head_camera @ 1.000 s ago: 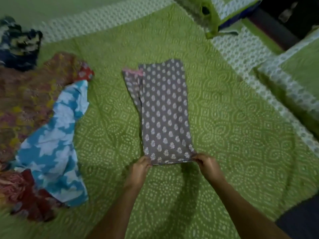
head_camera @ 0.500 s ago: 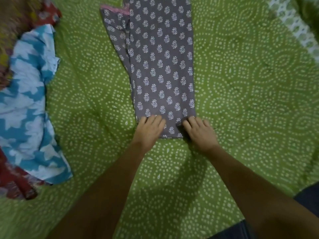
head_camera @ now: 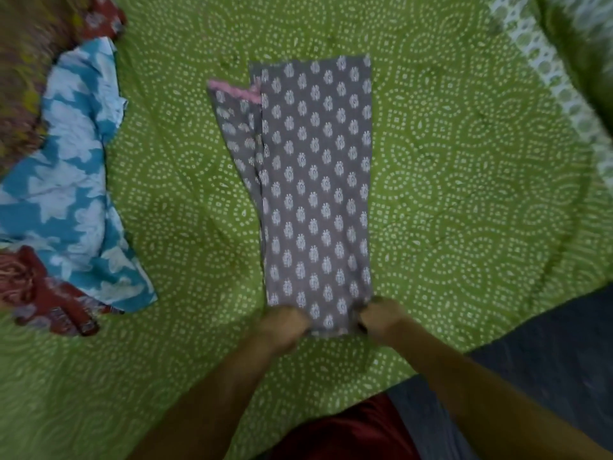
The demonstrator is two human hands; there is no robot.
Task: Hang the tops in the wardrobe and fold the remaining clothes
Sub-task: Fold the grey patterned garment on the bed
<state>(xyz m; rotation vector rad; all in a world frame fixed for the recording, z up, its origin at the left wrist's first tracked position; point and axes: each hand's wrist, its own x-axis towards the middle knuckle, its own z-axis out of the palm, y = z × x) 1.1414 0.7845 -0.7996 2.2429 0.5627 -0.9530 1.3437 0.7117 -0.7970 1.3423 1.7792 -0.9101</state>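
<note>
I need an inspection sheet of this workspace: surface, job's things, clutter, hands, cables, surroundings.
Surface: green dotted bedspread, lightly creased.
Job's things: grey printed garment lies flat, folded lengthwise, pink trim at its far left corner.
Clutter: blue and white garment, red printed cloth and brown cloth heaped at left.
Hands: left hand and right hand each grip the garment's near hem.
Cables: nothing seen.
Surroundings: white patterned border at upper right.
</note>
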